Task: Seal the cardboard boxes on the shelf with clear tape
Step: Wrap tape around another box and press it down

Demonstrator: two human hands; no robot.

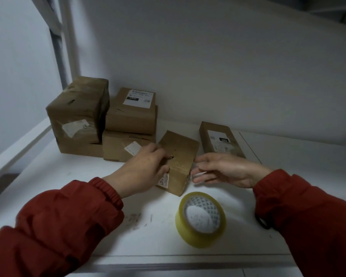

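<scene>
Red sleeves lead to both hands at one small box point(180, 156) in the middle of the shelf point(68, 186). The left hand point(146, 166) grips it, fingers curled over its top and left side, most likely to stop it sliding on the smooth white surface and to keep it turned at an angle towards the person. The right hand point(226, 169) holds nothing. Its fingers are straight and spread, their tips just beside the right edge of the small box, and the blur hides whether they touch it. That hand looks placed either to steady the far side or to feel for a flap or seam.

Near the person, just right of the small box and apart from it, the roll of tape point(201, 218) lies flat on the shelf. It is close to the right hand, a sensible place for the hand that would pull the tape. No strip can be made out on the small box, so sealing seems not yet begun.

Farther out, a stack of boxes point(132, 112) stands at the far left against the wall, apparently set aside. A flat box point(220, 139) with a label lies far right. A black loop point(263, 221) rests by the right sleeve.
</scene>
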